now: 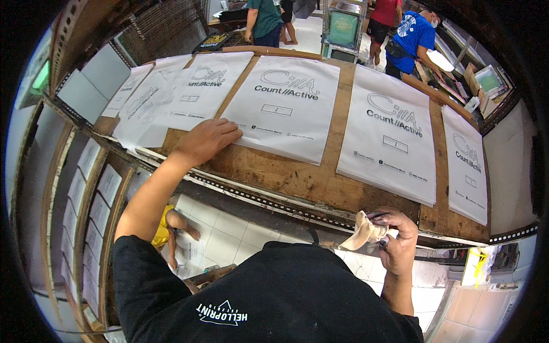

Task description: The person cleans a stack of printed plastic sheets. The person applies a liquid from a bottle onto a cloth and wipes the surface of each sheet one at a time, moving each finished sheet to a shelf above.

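Flat white printed sheets lie in a row of piles on a brown wooden board in front of me. My left hand lies palm down with its fingers stretched out, the fingertips touching the lower left corner of the middle white sheet. To its left are overlapping sheets, the top one lying askew and partly see-through. My right hand is closed around a crumpled beige cloth, held at the board's front edge, below the pile of white sheets. Dark stains mark that hand's fingers.
Another pile of sheets lies at the far right. Perforated metal edging runs along the board's front. Below left, a person in yellow crouches on the tiled floor. Beyond the board a person in blue bends over a bench. Racks hold more sheets.
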### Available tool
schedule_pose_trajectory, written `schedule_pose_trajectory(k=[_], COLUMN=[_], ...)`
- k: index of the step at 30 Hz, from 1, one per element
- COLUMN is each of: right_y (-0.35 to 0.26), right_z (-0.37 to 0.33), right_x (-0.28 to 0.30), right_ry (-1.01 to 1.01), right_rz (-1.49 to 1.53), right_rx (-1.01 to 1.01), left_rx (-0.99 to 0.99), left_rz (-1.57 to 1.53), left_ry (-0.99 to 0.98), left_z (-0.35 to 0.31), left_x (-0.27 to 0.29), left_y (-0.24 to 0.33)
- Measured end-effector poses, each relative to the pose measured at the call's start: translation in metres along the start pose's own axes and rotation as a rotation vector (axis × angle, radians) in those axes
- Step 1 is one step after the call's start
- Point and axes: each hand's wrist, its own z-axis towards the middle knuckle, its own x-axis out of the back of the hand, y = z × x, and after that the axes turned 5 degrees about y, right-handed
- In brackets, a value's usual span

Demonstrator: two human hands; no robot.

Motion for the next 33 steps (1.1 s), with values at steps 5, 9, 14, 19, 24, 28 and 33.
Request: schedule_pose_trajectory(k=[5,9,14,19,24,28,33], right_y=[-0.002,-0.006,-0.005,-0.007,-0.009,-0.014,-0.011], right_z=[0.002,0.002,0.004,0.004,0.008,0.009,0.011], right_x=[0.011,0.020,0.021,0.023,0.014,0.002,-0.003], right_ry=[0.013,0.033,0.013,-0.011,-0.047,-0.070,-0.133], right_rz=[0.040,0.010,-0.028,-0.024,-0.016,-0.002,-0.130], right_rx=[-0.052,-0.082,-0.027,-0.119,-0.103,-0.140,-0.008], left_rx=[0.179,0.233,0.444,0.543,0.606,0.637,0.618], left_rz=[-0.035,-0.105,-0.062,-0.074,-0.092,-0.085,-0.128], left_ry=[0.160,0.218,0.165,0.166,0.249,0.277,0.303], left_z=[0.004,-0.006,-0.047,-0.071,-0.070,-0.075,-0.081], left_x=[0.022,0.040,0.042,0.027,0.010,0.006,-0.002], left_y=[0.003,0.004,0.029,0.060,0.072,0.082,0.090])
